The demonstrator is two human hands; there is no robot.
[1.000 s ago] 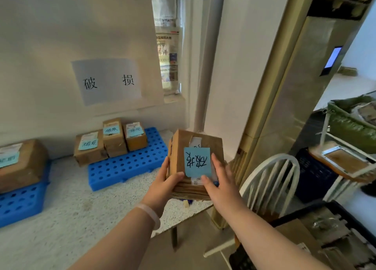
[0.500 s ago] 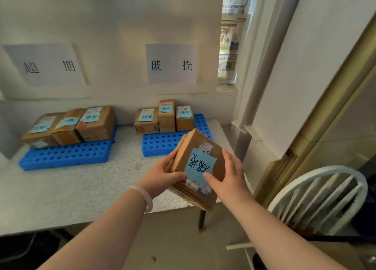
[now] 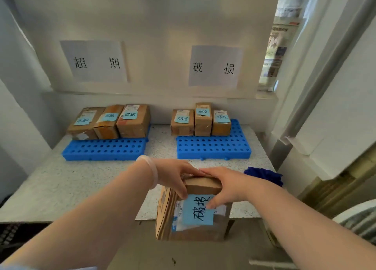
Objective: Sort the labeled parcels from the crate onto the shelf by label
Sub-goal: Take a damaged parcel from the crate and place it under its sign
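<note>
The cardboard parcel (image 3: 193,210) is held at the near edge of the speckled shelf (image 3: 81,180), its lower part hanging below the shelf edge. A blue sticky label (image 3: 198,209) with handwritten characters faces the camera. The left hand (image 3: 175,175) grips the parcel's top left corner, fingers curled over the top and thumb on the front. The right hand (image 3: 225,185) clamps the top right, thumb pressing the label. Behind, two blue perforated pallets sit well apart: the left pallet (image 3: 103,148) carries three labelled boxes beneath the left wall sign (image 3: 94,61); the right pallet (image 3: 213,146) carries three beneath the right wall sign (image 3: 214,66).
</note>
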